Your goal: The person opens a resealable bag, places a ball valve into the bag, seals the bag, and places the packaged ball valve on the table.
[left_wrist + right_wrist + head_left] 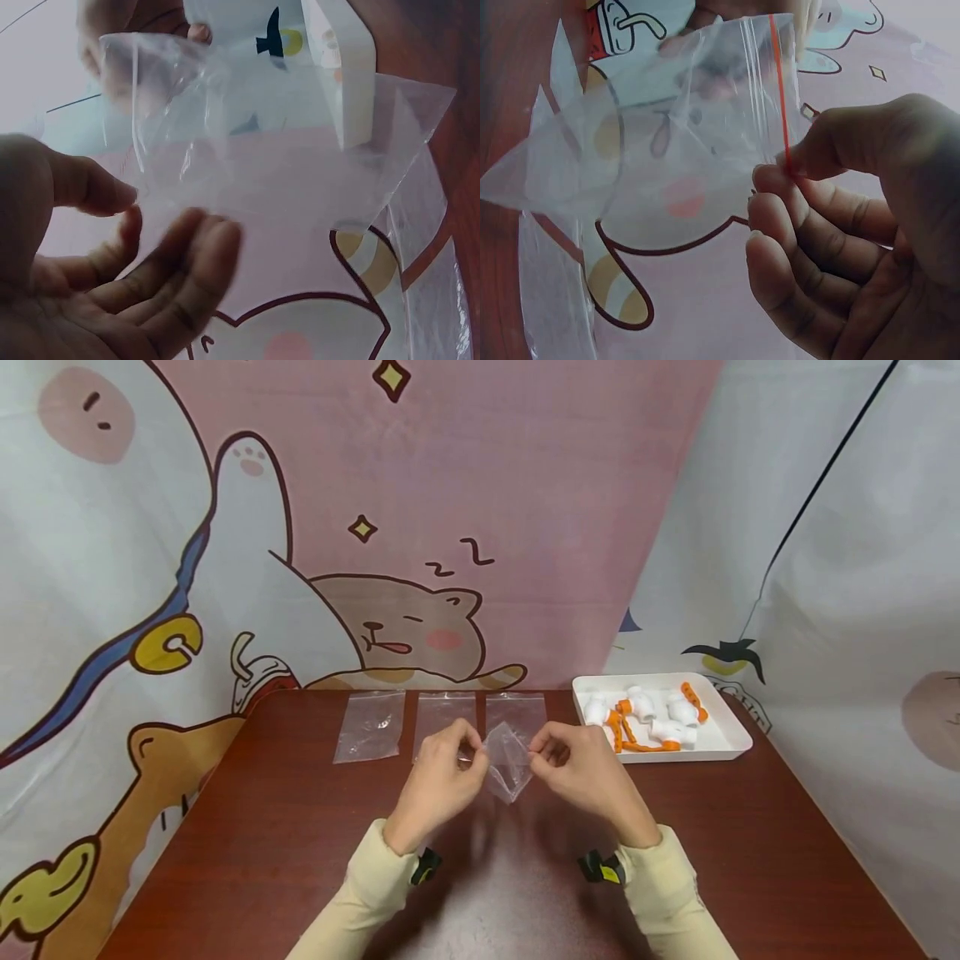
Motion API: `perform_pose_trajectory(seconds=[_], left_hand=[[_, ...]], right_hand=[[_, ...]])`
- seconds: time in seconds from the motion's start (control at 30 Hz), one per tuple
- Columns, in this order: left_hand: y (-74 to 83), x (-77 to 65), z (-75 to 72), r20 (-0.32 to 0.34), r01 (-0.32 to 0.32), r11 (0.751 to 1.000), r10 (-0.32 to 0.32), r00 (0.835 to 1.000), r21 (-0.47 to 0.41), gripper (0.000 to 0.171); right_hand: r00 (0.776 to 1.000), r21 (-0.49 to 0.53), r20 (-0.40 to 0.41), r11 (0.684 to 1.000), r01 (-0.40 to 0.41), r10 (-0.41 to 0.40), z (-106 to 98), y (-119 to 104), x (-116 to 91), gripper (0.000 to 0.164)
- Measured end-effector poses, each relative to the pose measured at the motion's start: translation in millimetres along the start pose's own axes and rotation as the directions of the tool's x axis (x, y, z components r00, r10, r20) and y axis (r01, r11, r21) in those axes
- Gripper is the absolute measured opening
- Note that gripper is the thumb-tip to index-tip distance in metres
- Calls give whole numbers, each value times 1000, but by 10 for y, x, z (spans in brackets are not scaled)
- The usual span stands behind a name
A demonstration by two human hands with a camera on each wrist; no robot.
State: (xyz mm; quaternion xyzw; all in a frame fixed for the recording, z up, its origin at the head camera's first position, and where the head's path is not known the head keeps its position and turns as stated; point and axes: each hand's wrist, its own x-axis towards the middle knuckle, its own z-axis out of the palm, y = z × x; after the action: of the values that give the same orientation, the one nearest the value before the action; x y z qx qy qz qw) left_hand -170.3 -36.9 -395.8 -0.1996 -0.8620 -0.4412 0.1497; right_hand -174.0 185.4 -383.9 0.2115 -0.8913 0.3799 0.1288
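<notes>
A clear zip bag [507, 764] hangs between my two hands over the table, its mouth spread and one corner pointing down. My left hand [447, 770] pinches one edge of the mouth between thumb and forefinger, the other fingers loosely bent. On the opposite edge my right hand [576, 766] pinches the bag with thumb and forefinger. In the right wrist view a red line [780, 82] runs along the zip strip, up from the right thumb. No contents show inside the bag [247, 172].
Behind the hands, flat clear bags lie in a row: a left bag [370, 727], a middle bag [444, 714] and a right bag [517, 708]. A white tray [682, 757] at back right holds several white pieces with orange parts [671, 735]. A printed cloth [525, 527] hangs behind the table.
</notes>
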Motion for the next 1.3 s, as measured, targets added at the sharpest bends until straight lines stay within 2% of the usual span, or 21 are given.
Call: perform_pose_trajectory(seconds=[0.13,0.23,0.33,0.43,0.57,0.8,0.9,1.0,1.13,1.2,1.3], left_hand=[[16,1,64,-50,-84,996,82,995,-32,17],[37,-7,104,-53,-117,991,113,992,-69,20],[49,-19,131,-65,-146,987,142,988,-69,15],[44,-21,136,-86,-164,985,160,983,-50,14],[26,-15,90,-85,-151,987,146,986,-54,17],[-30,27,-109,3,-99,993,99,995,-58,19],[-47,47,-196,72,-93,994,97,993,-49,35],[-73,66,-253,149,-140,990,144,978,-35,52],[-127,88,-291,229,-197,979,204,952,-54,48],[-148,94,-299,261,-200,976,215,941,-82,46],[-161,98,-293,300,-153,977,192,934,-149,46]], right_hand=[[1000,-6,-28,1000,3,-3,21,-33,1,11],[999,-3,-34,1000,-9,9,34,-45,0,10],[1000,9,-22,1000,-14,14,43,-55,0,6],[1000,13,-11,1000,-12,12,47,-59,6,1],[1000,-1,-20,1000,-6,6,43,-53,15,2],[999,-24,-36,1000,-8,7,-26,5,12,14],[1000,-17,-14,1000,-11,11,-44,19,7,15],[1000,2,20,1000,-11,11,-45,22,5,15],[999,21,47,1000,-20,19,-44,46,-4,16],[998,29,56,999,-25,24,-47,68,-9,16],[997,42,74,999,-30,27,-47,104,-8,16]])
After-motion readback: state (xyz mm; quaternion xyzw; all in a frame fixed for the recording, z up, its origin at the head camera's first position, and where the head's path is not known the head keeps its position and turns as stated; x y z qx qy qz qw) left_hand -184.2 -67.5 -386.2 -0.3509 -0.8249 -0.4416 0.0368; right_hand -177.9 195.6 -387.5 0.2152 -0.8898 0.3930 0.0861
